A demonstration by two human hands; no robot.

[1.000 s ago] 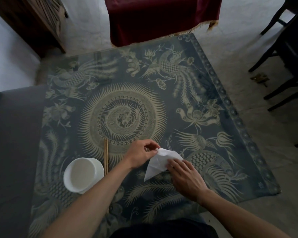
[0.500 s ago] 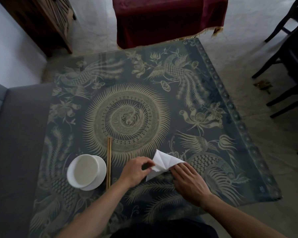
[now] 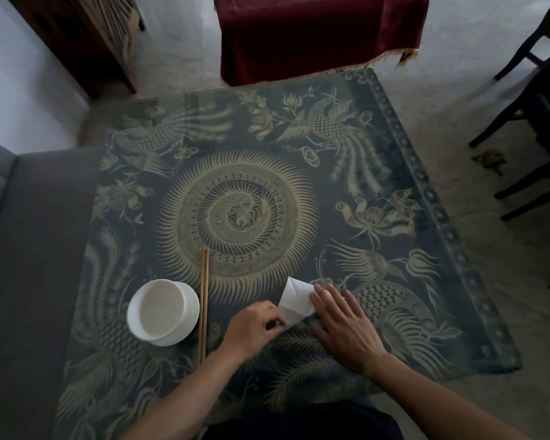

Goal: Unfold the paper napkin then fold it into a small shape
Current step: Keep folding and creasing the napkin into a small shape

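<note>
A white paper napkin (image 3: 294, 299), folded into a small pointed shape, lies on the dark patterned tablecloth (image 3: 267, 185) near the front of the table. My left hand (image 3: 251, 328) pinches its lower left corner with curled fingers. My right hand (image 3: 343, 328) lies flat with fingers spread, pressing down on the napkin's right side and covering part of it. Only the napkin's upper left portion shows between the two hands.
A white bowl (image 3: 162, 311) stands left of my hands, with a pair of wooden chopsticks (image 3: 204, 303) lying beside it. A grey sofa (image 3: 29, 249) borders the table on the left. A dark red draped table (image 3: 315, 33) is beyond, black chair legs (image 3: 527, 122) at right.
The napkin has been lowered and flattened onto the cloth. My left hand moved down to its lower corner, and my right hand now presses flat over it.
</note>
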